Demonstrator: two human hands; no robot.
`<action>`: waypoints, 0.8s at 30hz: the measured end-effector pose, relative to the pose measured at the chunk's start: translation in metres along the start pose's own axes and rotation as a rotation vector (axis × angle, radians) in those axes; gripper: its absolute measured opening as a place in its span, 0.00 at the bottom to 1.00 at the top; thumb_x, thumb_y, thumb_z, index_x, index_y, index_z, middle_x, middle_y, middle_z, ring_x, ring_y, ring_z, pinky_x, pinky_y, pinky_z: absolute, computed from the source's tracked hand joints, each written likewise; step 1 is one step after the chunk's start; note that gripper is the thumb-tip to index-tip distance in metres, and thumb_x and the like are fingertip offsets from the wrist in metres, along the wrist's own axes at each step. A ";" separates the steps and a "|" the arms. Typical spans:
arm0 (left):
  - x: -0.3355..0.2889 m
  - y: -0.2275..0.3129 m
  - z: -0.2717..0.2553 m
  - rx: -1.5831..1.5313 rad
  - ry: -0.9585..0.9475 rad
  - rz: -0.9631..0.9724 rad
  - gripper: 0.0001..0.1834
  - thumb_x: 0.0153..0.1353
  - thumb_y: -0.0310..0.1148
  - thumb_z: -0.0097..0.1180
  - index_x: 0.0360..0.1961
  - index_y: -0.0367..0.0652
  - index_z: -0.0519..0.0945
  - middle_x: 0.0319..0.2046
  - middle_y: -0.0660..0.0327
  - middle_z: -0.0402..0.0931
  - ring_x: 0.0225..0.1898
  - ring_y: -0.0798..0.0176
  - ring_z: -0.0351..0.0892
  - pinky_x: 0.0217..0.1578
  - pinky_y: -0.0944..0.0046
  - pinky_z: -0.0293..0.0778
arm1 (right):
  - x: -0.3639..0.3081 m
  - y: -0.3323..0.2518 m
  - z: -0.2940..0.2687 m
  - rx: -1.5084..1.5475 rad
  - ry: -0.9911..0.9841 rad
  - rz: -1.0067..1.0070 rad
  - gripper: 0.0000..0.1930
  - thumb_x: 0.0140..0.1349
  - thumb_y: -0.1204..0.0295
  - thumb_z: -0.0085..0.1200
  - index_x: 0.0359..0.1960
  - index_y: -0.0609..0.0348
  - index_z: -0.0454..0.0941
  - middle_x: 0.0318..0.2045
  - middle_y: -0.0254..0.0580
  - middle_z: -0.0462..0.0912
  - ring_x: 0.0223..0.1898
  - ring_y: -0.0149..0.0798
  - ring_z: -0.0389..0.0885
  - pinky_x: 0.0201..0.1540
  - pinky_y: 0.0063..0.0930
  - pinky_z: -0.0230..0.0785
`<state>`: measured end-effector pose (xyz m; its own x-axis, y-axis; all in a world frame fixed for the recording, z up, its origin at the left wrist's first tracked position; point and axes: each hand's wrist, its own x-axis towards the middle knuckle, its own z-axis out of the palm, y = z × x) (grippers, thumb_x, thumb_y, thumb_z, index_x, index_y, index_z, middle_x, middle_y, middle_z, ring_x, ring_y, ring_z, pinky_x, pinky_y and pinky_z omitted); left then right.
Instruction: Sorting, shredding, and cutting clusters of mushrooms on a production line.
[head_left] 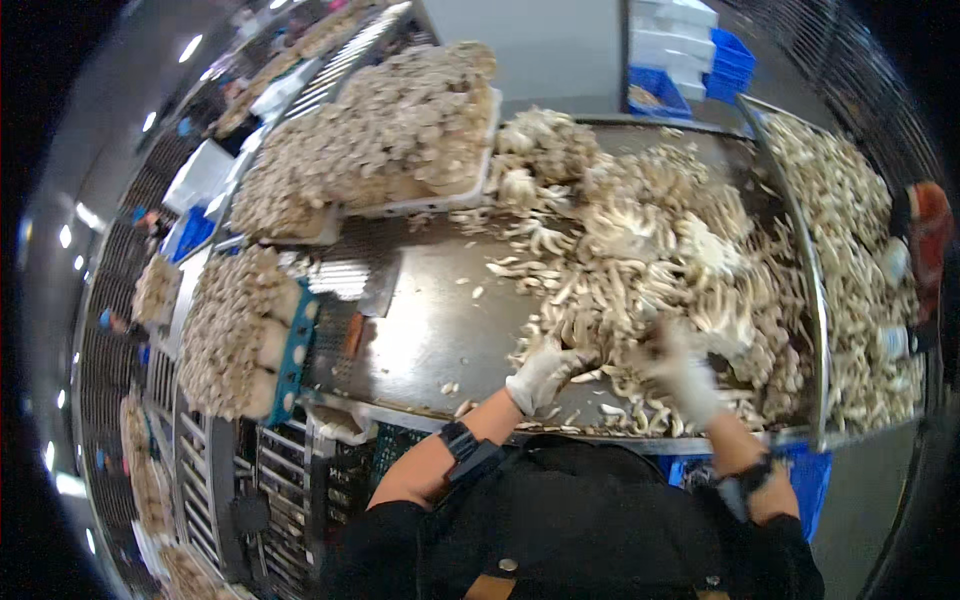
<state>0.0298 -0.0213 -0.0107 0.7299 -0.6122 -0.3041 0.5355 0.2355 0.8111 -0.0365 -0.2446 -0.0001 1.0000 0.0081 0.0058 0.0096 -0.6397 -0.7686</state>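
Observation:
A heap of pale mushrooms (pixel 640 240), some in clumps and some loose, covers the middle and right of a metal work table (pixel 425 330). My left hand (pixel 545 375), in a whitish glove with dark fingertips, lies at the heap's near left edge. Its fingers reach right, apart from the thumb, with loose mushrooms beside them. My right hand (pixel 682 378), also gloved, is over the near side of the heap among loose stems. Motion smears its fingers, so whether they hold a mushroom does not show.
Left of the heap lies a cleaver (pixel 354 334) with a wooden handle. Mushroom blocks fill a white tray (pixel 440 200) and a teal crate (pixel 292 350). Past a metal divider (pixel 815 300), more mushrooms (pixel 850 270) lie at the right. Blue crates (pixel 730 65) stand behind.

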 end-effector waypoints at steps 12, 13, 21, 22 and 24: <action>-0.009 0.003 0.013 -0.357 -0.028 0.000 0.32 0.47 0.13 0.51 0.57 0.40 0.63 0.45 0.57 0.71 0.43 0.61 0.75 0.45 0.65 0.75 | 0.002 -0.008 0.052 1.084 -0.089 0.452 0.18 0.57 0.76 0.55 0.49 0.64 0.68 0.44 0.39 0.74 0.43 0.32 0.72 0.45 0.26 0.68; -0.021 -0.016 0.019 -0.118 0.024 -0.202 0.34 0.46 0.11 0.48 0.57 0.41 0.63 0.48 0.57 0.69 0.47 0.62 0.73 0.46 0.65 0.75 | -0.003 0.011 0.075 1.082 -0.107 0.277 0.19 0.58 0.76 0.55 0.51 0.66 0.66 0.42 0.38 0.75 0.43 0.29 0.72 0.45 0.23 0.67; -0.023 -0.041 0.004 -0.217 0.106 -0.231 0.36 0.45 0.09 0.44 0.59 0.42 0.62 0.51 0.62 0.66 0.50 0.66 0.70 0.48 0.67 0.71 | -0.001 0.008 0.082 0.994 -0.114 0.360 0.16 0.56 0.78 0.55 0.47 0.65 0.70 0.34 0.34 0.77 0.35 0.25 0.75 0.37 0.20 0.69; -0.018 -0.048 -0.008 -0.189 0.141 -0.215 0.36 0.45 0.10 0.45 0.59 0.42 0.61 0.50 0.61 0.66 0.50 0.67 0.70 0.48 0.66 0.71 | -0.002 0.009 0.083 1.072 -0.044 0.439 0.17 0.56 0.79 0.55 0.48 0.65 0.70 0.35 0.34 0.77 0.35 0.25 0.75 0.37 0.20 0.69; -0.025 -0.029 0.014 -0.037 0.181 -0.107 0.37 0.45 0.11 0.46 0.60 0.43 0.60 0.49 0.59 0.66 0.49 0.66 0.71 0.46 0.66 0.72 | 0.002 0.004 0.094 1.126 0.131 0.412 0.20 0.56 0.82 0.52 0.52 0.65 0.67 0.37 0.36 0.77 0.35 0.26 0.75 0.36 0.20 0.69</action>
<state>-0.0097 -0.0228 -0.0194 0.7305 -0.4901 -0.4755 0.6272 0.2059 0.7512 -0.0347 -0.1747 -0.0631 0.9206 -0.1588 -0.3569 -0.2529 0.4539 -0.8544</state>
